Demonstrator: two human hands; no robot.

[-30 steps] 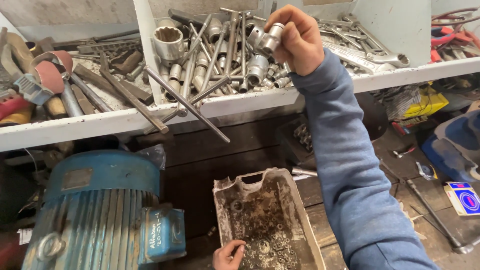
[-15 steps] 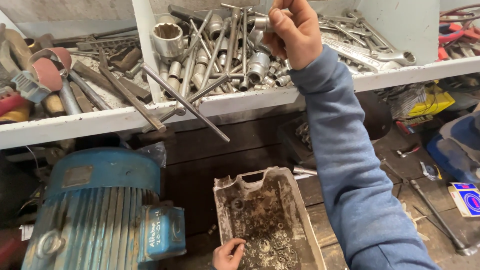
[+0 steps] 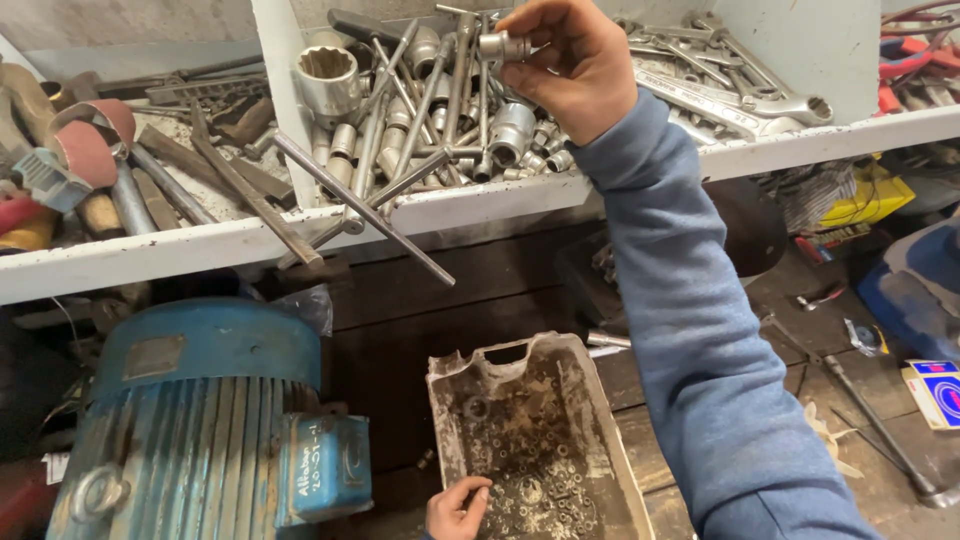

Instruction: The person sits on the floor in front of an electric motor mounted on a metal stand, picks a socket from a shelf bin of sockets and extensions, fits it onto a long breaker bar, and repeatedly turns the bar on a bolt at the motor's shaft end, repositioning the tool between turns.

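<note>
The fingertips (image 3: 540, 45) of the right hand (image 3: 575, 65) pinch a small steel socket (image 3: 502, 46), thumb below and forefingers above, closed tight on its right end. That end is hidden inside the grip; only the left part of the socket shows. Its long axis lies roughly level, pointing left, away from the palm. The socket hangs in the air just above the middle compartment of the white shelf (image 3: 480, 205), over a heap of sockets and extension bars (image 3: 440, 120) lying there. Left of it in the same compartment sits a large twelve-point socket (image 3: 327, 80). A long bar (image 3: 360, 205) juts out over the shelf's front edge. In the compartment to the right lie wrenches (image 3: 740, 95).

Well below the shelf, the left hand (image 3: 458, 508) is cut off by the bottom edge of the view; its fingers curl loosely on the near rim of a dirty plastic tray (image 3: 610, 440) full of small washers and grit. Whether it holds anything cannot be told. Left of the tray stands a blue electric motor (image 3: 200, 420).
</note>
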